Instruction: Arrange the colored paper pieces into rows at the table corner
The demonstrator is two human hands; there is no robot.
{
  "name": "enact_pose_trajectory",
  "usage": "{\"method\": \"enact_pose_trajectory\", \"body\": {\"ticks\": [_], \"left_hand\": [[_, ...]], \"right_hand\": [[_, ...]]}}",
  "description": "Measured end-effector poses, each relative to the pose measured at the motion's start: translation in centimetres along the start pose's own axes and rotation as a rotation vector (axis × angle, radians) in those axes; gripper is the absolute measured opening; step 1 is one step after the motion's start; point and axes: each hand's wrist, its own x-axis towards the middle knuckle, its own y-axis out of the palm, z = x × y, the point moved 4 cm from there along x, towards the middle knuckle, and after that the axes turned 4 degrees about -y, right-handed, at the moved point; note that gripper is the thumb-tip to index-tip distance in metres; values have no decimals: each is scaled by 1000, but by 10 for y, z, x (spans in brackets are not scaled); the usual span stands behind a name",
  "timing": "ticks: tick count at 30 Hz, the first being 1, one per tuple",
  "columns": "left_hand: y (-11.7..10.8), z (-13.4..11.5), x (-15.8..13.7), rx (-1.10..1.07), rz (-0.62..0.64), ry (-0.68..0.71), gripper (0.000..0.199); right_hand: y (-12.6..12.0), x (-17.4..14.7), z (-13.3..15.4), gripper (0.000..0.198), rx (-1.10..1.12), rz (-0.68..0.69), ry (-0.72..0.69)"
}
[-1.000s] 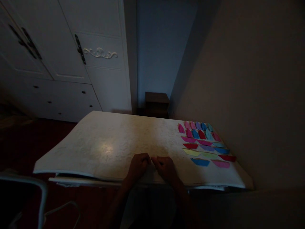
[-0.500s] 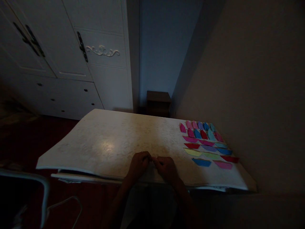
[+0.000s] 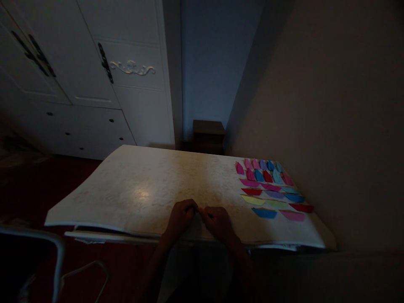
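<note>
My left hand (image 3: pixel 182 214) and my right hand (image 3: pixel 217 221) meet over the near edge of a pale tabletop (image 3: pixel 151 176). Fingers of both are curled, and the fingertips press together at the middle. Whatever may be pinched between them is hidden or too dark to make out. To the right of my hands, several folded paper boats lie in rows, the nearest being a blue paper boat (image 3: pixel 264 213) and a pink paper boat (image 3: pixel 292 215). Behind these lie a yellow paper boat (image 3: pixel 253 200) and a dark red paper boat (image 3: pixel 301 208). Smaller upright folded pieces (image 3: pixel 250 174) stand farther back.
A white wardrobe (image 3: pixel 139 105) with dark handles stands beyond the table on the left. A small brown cabinet (image 3: pixel 208 128) is at the back, and a wall (image 3: pixel 315 126) borders the right side. At the lower left is a metal chair frame (image 3: pixel 59 256).
The camera view has shifted slightly, so the table and boats sit a little farther left. My hands keep nearly the same pose, fingertips together.
</note>
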Motion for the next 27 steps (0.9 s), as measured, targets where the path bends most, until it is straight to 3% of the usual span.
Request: {"method": "enact_pose_trajectory", "body": {"ticks": [8,19,27], "left_hand": [[-3,0,2,5,0,-19,21],[-5,5,5,50,-5,-44,23],[-7,-3,4,48,-49,-65,23]], "right_hand": [[-1,0,2,56,36,26,-5],[-15,-15,-8,57,361,61,114],[-18,-20,-9,58,383,76,72]]}}
